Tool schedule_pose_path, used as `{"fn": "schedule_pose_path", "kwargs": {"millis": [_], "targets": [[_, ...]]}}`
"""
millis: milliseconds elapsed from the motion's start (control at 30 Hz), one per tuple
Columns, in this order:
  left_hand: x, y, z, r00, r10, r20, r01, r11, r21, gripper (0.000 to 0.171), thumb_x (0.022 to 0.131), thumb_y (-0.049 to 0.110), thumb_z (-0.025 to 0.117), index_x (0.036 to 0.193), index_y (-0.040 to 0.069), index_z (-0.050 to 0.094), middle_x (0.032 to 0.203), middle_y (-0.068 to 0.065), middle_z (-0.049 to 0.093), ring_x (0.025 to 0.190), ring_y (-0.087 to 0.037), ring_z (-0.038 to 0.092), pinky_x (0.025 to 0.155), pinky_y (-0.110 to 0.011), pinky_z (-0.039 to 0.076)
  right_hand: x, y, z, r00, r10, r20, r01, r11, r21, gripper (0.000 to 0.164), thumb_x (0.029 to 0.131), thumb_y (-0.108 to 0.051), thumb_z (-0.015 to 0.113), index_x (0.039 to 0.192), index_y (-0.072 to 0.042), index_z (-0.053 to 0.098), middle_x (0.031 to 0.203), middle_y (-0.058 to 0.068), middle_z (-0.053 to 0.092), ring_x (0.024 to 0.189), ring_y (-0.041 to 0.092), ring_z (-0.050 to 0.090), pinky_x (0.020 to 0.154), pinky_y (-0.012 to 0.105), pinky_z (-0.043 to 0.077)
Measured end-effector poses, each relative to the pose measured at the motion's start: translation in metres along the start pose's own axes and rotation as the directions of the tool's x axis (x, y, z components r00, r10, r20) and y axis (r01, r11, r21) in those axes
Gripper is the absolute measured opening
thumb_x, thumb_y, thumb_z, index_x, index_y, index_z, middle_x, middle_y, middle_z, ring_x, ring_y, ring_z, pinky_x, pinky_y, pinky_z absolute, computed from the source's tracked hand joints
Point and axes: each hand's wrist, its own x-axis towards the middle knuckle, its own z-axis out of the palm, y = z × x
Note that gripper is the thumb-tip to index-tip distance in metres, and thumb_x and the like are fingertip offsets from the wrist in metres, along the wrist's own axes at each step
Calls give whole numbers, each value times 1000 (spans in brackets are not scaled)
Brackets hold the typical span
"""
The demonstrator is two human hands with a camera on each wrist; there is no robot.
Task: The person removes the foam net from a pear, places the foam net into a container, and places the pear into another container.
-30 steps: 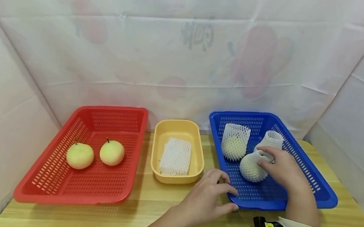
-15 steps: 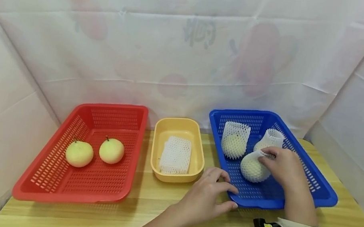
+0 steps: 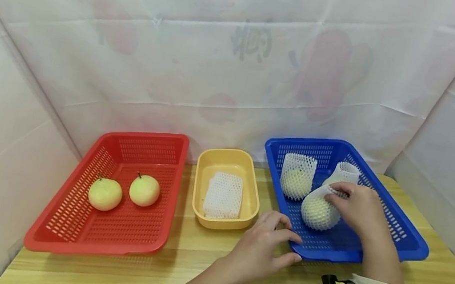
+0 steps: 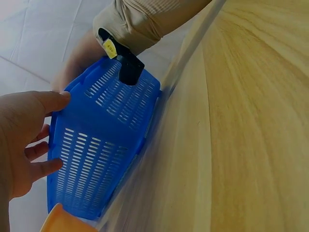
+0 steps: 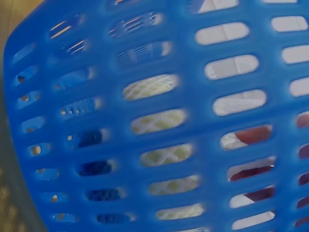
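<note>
In the head view, my right hand (image 3: 359,208) pinches the top of a white foam net sleeve around a pale yellow pear (image 3: 320,213). This pear lies in the blue basket (image 3: 409,252). Two other net-sleeved pears lie behind it: one pear (image 3: 297,182) at left, and one whose foam net (image 3: 346,173) is partly hidden by my right hand. My left hand (image 3: 261,247) holds the basket's near left corner, thumb on the outside of the rim, as the left wrist view also shows. Through the slots of the blue wall (image 5: 193,125), the right wrist view shows a netted pear (image 5: 164,154).
A red basket (image 3: 98,254) on the left holds two bare pears (image 3: 144,191). Between the baskets stands a yellow tray (image 3: 254,195) with folded white foam nets (image 3: 224,196). All stand on a wooden table (image 3: 129,282), with a white printed cloth (image 3: 204,67) behind.
My right finger and thumb have closed on the top of the foam net, from slightly apart a second ago. My left hand stays at the basket corner.
</note>
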Motion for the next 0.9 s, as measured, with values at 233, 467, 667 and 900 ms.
{"fn": "schedule_pose_path", "kwargs": {"millis": [233,467,667,900], "targets": [[1,1,1,999,-32,1,32,998,-61,23,89,39,72,107,25,73,117,9,54,118,-8,46,101,-16,42,-2,-12,-11,996,-54,-65,55,998,16,29,90,-24,72,111,-3,73,105,23,71,93,43,66,70,55,54],[2,-1,-3,947,-309,90,304,766,-567,26,92,31,70,117,24,67,121,11,56,117,-6,53,93,-22,52,-10,-38,-24,978,-113,-178,121,992,34,24,87,-19,75,108,-7,74,95,17,74,81,31,66,59,31,54],[6,-6,-3,834,-527,163,332,244,-911,37,100,25,58,132,7,56,124,-14,58,108,-25,60,75,-30,59,-18,-58,-31,948,-175,-267,198,978,62,23,84,-17,79,105,-11,76,87,8,74,66,4,55,50,13,42],[4,-9,-1,800,-556,226,320,77,-944,46,106,37,42,134,2,52,122,-23,58,104,-27,62,77,-35,60,-29,-81,-37,830,-387,-402,446,893,60,32,67,3,86,96,-9,78,76,0,70,65,-6,48,52,10,39]]}}
